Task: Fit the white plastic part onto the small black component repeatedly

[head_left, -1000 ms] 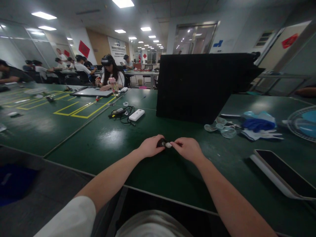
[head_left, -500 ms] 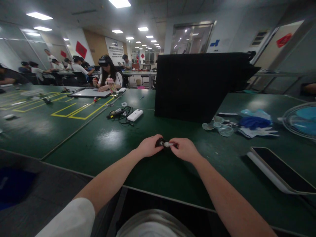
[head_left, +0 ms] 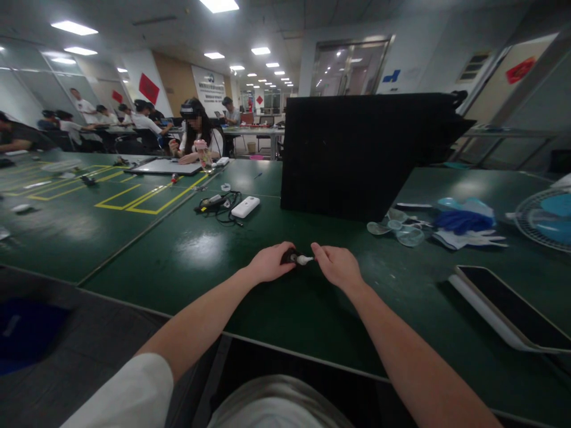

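Observation:
Over the green table, my left hand (head_left: 270, 262) is closed around a small dark part (head_left: 289, 257). A white piece with a tapered tip (head_left: 304, 260) projects from it toward the right. Just beside that tip is my right hand (head_left: 338, 265), its fingers curled in and the thumb raised along the index finger. Whether the right fingers touch the tip or hold something small is hidden. A clear three-bladed propeller (head_left: 396, 226) lies beyond my right hand.
A large black box (head_left: 343, 157) stands ahead. Left of it lie a white device (head_left: 245, 207) and black cables (head_left: 217, 205). To the right are gloves (head_left: 468, 229), a round blue-centred grille (head_left: 546, 217) and a dark-screened device (head_left: 513, 306). A person (head_left: 198, 134) sits across the table.
My right hand has shifted slightly right, away from the white piece, and its thumb has risen. More of the white tip shows. My left hand keeps its grip on the dark part.

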`<action>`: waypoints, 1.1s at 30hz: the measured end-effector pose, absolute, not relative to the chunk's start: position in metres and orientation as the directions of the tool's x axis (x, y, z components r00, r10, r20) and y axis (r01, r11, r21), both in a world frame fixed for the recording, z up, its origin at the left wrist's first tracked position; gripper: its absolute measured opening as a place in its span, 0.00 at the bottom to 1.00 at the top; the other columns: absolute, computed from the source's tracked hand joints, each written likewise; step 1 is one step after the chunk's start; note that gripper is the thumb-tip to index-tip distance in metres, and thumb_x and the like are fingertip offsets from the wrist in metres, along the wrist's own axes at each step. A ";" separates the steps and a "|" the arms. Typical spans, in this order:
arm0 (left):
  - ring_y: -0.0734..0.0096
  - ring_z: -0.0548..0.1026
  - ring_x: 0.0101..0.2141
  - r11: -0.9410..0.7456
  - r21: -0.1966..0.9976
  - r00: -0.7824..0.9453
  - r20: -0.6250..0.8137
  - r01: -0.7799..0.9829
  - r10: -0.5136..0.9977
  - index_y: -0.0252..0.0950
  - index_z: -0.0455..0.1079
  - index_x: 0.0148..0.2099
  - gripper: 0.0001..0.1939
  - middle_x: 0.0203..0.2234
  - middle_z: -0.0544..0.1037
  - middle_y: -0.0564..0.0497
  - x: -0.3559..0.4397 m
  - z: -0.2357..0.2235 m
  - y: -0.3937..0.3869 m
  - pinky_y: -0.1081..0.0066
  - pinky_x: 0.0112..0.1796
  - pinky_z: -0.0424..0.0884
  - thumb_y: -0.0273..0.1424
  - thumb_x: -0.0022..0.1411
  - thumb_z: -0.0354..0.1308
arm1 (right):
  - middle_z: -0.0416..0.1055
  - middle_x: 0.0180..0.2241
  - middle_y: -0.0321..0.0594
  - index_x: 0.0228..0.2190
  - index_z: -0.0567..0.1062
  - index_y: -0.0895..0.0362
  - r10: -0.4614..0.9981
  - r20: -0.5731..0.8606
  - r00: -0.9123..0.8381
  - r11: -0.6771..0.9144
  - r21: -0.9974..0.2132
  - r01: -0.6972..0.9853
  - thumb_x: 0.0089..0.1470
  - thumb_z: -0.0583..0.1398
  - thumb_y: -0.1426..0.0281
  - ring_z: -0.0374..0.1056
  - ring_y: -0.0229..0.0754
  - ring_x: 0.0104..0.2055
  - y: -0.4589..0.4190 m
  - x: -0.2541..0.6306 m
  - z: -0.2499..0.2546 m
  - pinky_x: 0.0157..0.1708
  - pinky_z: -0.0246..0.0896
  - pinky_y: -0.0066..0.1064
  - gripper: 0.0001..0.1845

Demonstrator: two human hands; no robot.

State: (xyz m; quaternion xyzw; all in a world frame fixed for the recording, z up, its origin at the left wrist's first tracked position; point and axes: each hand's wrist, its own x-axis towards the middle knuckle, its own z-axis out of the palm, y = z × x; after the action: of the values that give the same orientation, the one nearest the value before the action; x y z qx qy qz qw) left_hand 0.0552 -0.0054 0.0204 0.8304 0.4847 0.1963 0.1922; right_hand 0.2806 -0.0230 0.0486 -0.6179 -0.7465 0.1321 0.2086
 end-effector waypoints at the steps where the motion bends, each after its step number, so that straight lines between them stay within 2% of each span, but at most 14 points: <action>1: 0.59 0.77 0.46 -0.458 0.509 0.455 0.141 0.729 0.879 0.44 0.64 0.59 0.23 0.48 0.77 0.48 0.052 0.021 -0.005 0.61 0.48 0.73 0.39 0.62 0.60 | 0.71 0.22 0.40 0.23 0.74 0.55 0.978 0.144 -0.151 0.201 -0.460 0.865 0.63 0.39 0.40 0.65 0.39 0.23 -0.023 0.280 0.048 0.23 0.51 0.31 0.41; 4: 0.60 0.76 0.50 -0.455 0.494 0.426 0.178 0.741 0.887 0.44 0.65 0.58 0.22 0.51 0.75 0.47 0.027 0.016 -0.003 0.61 0.52 0.72 0.38 0.62 0.60 | 0.70 0.22 0.39 0.24 0.73 0.55 0.982 0.120 -0.145 0.185 -0.495 0.849 0.62 0.40 0.39 0.65 0.39 0.23 -0.022 0.280 0.045 0.23 0.53 0.30 0.40; 7: 0.59 0.70 0.57 -0.399 0.456 0.300 0.276 0.796 0.913 0.42 0.66 0.57 0.22 0.58 0.68 0.45 -0.026 0.003 -0.001 0.60 0.58 0.67 0.36 0.61 0.61 | 0.69 0.22 0.39 0.24 0.72 0.55 0.982 0.100 -0.162 0.190 -0.521 0.832 0.62 0.41 0.39 0.64 0.39 0.23 -0.024 0.280 0.043 0.23 0.55 0.30 0.39; 9: 0.55 0.67 0.61 -0.264 0.425 0.119 0.337 0.866 0.934 0.39 0.67 0.55 0.21 0.61 0.64 0.42 -0.070 -0.006 0.000 0.58 0.60 0.65 0.36 0.59 0.61 | 0.70 0.23 0.39 0.24 0.72 0.55 0.979 0.100 -0.176 0.202 -0.527 0.826 0.62 0.41 0.39 0.64 0.39 0.23 -0.025 0.278 0.043 0.24 0.55 0.30 0.39; 11: 0.53 0.65 0.62 -0.119 0.398 -0.046 0.381 0.910 0.923 0.38 0.66 0.53 0.21 0.61 0.65 0.41 -0.111 -0.011 -0.001 0.57 0.60 0.65 0.34 0.57 0.62 | 0.70 0.23 0.39 0.24 0.72 0.55 0.979 0.094 -0.181 0.203 -0.535 0.820 0.62 0.41 0.39 0.65 0.39 0.24 -0.026 0.277 0.042 0.24 0.56 0.30 0.38; 13: 0.52 0.67 0.60 -0.024 0.359 -0.133 0.406 0.933 0.904 0.39 0.65 0.54 0.23 0.63 0.64 0.43 -0.141 -0.010 -0.006 0.56 0.57 0.68 0.32 0.55 0.61 | 0.70 0.23 0.39 0.25 0.72 0.55 0.978 0.080 -0.190 0.203 -0.549 0.811 0.62 0.41 0.39 0.64 0.39 0.23 -0.026 0.277 0.041 0.24 0.57 0.30 0.38; 17: 0.54 0.69 0.58 -0.079 0.208 -0.009 0.393 0.975 0.920 0.44 0.68 0.55 0.24 0.63 0.65 0.47 -0.155 0.002 -0.017 0.58 0.58 0.66 0.25 0.55 0.56 | 0.70 0.23 0.40 0.27 0.74 0.54 0.977 0.078 -0.198 0.207 -0.576 0.791 0.63 0.40 0.41 0.64 0.40 0.23 -0.023 0.279 0.038 0.23 0.58 0.31 0.38; 19: 0.52 0.69 0.58 -0.134 0.136 0.076 0.368 0.982 0.927 0.44 0.70 0.54 0.24 0.62 0.67 0.47 -0.151 0.007 -0.019 0.57 0.60 0.63 0.23 0.55 0.55 | 0.69 0.22 0.40 0.28 0.74 0.54 0.975 0.082 -0.206 0.214 -0.585 0.783 0.64 0.39 0.42 0.65 0.41 0.23 -0.021 0.281 0.037 0.23 0.57 0.31 0.38; 21: 0.50 0.69 0.58 -0.126 0.110 0.078 0.364 0.986 0.928 0.45 0.72 0.52 0.24 0.62 0.67 0.46 -0.148 0.007 -0.020 0.54 0.61 0.60 0.22 0.54 0.55 | 0.69 0.22 0.40 0.28 0.74 0.54 0.974 0.082 -0.211 0.218 -0.586 0.780 0.64 0.39 0.42 0.65 0.41 0.23 -0.021 0.282 0.037 0.23 0.57 0.31 0.38; 24: 0.49 0.70 0.56 -0.006 0.197 -0.081 0.433 0.980 0.898 0.45 0.71 0.54 0.24 0.61 0.68 0.45 -0.155 0.001 -0.018 0.53 0.59 0.62 0.23 0.55 0.55 | 0.68 0.21 0.39 0.28 0.74 0.54 0.974 0.073 -0.215 0.216 -0.588 0.780 0.64 0.39 0.42 0.64 0.41 0.22 -0.023 0.281 0.038 0.23 0.56 0.31 0.38; 26: 0.51 0.72 0.54 0.111 0.354 -0.279 0.470 0.929 0.837 0.43 0.68 0.56 0.23 0.58 0.70 0.44 -0.164 -0.005 -0.014 0.54 0.56 0.66 0.27 0.57 0.57 | 0.68 0.22 0.39 0.28 0.74 0.54 0.974 0.071 -0.217 0.217 -0.591 0.777 0.64 0.39 0.42 0.64 0.41 0.23 -0.024 0.280 0.039 0.24 0.57 0.31 0.37; 28: 0.54 0.73 0.52 0.197 0.546 -0.479 0.441 0.814 0.759 0.40 0.66 0.56 0.22 0.54 0.73 0.43 -0.172 -0.010 -0.007 0.57 0.53 0.69 0.32 0.59 0.59 | 0.69 0.23 0.39 0.27 0.74 0.54 0.973 0.068 -0.219 0.216 -0.592 0.777 0.64 0.40 0.42 0.65 0.41 0.24 -0.025 0.279 0.039 0.24 0.57 0.31 0.37; 30: 0.59 0.74 0.50 0.194 0.701 -0.589 0.380 0.687 0.713 0.38 0.63 0.57 0.23 0.51 0.74 0.43 -0.171 -0.013 0.004 0.61 0.51 0.71 0.36 0.61 0.60 | 0.69 0.23 0.40 0.27 0.73 0.54 0.974 0.065 -0.216 0.212 -0.593 0.777 0.64 0.40 0.42 0.65 0.41 0.24 -0.026 0.278 0.039 0.25 0.58 0.31 0.37; 33: 0.65 0.75 0.48 0.076 0.823 -0.576 0.324 0.563 0.751 0.36 0.61 0.57 0.22 0.50 0.74 0.43 -0.147 -0.013 0.021 0.65 0.50 0.71 0.39 0.65 0.57 | 0.69 0.23 0.39 0.26 0.73 0.54 0.975 0.067 -0.210 0.207 -0.603 0.770 0.64 0.40 0.42 0.65 0.41 0.24 -0.026 0.277 0.039 0.25 0.58 0.31 0.37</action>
State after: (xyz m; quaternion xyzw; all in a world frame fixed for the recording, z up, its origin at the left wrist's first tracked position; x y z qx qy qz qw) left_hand -0.1474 0.0207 -0.0134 0.4512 0.7277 0.5083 0.0926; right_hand 0.2769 -0.0263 0.0393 -0.5867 -0.7437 0.2281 0.2251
